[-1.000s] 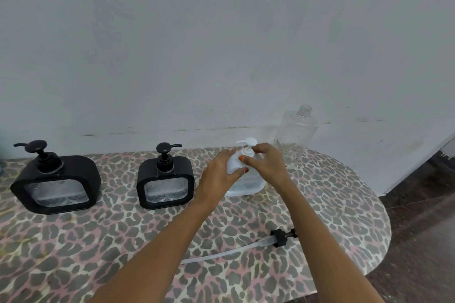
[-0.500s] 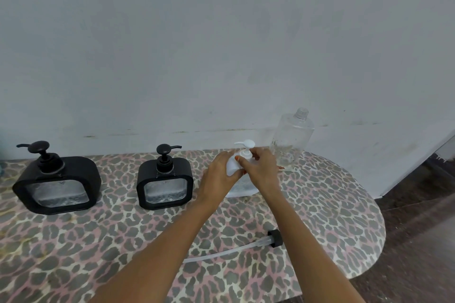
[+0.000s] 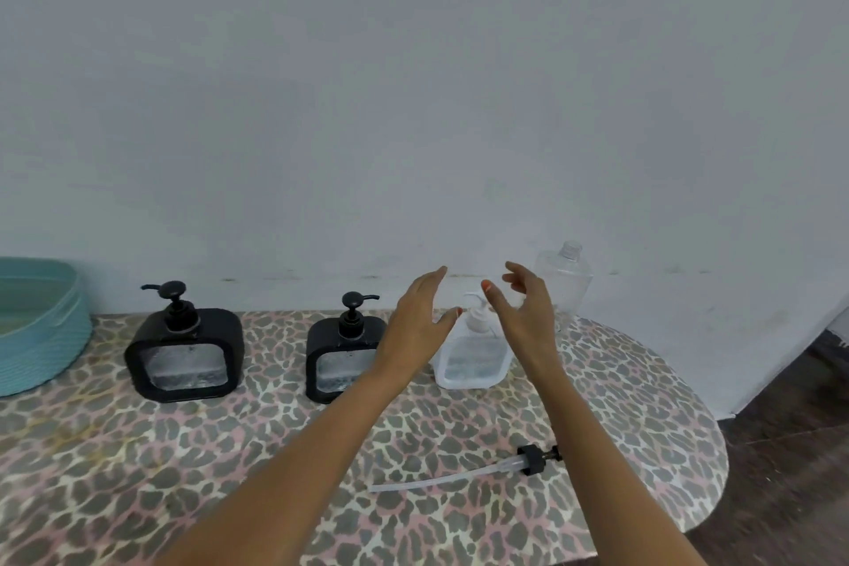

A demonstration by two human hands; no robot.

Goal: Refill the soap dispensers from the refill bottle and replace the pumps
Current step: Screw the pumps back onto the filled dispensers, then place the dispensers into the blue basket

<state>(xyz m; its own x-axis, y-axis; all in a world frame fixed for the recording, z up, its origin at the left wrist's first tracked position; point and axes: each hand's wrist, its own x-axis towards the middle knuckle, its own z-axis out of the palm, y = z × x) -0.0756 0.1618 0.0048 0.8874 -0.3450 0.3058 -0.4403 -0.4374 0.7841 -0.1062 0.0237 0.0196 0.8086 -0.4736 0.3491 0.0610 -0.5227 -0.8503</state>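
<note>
A small clear soap dispenser with a white pump on top stands on the leopard-print table. My left hand hovers just left of it, fingers straight and apart from it. My right hand hovers just right of it, fingers spread, holding nothing. Two black-framed dispensers stand further left, a large one and a smaller one, both with black pumps on. A clear uncapped bottle stands by the wall behind my right hand. A loose black pump with a long tube lies near the front right.
A teal ribbed basket sits at the far left of the table. A white wall runs right behind the table. The table's rounded right edge drops to a dark floor.
Both hands have let go of the clear dispenser's white pump and lifted apart to either side. The view has shifted, bringing the teal basket into sight.
</note>
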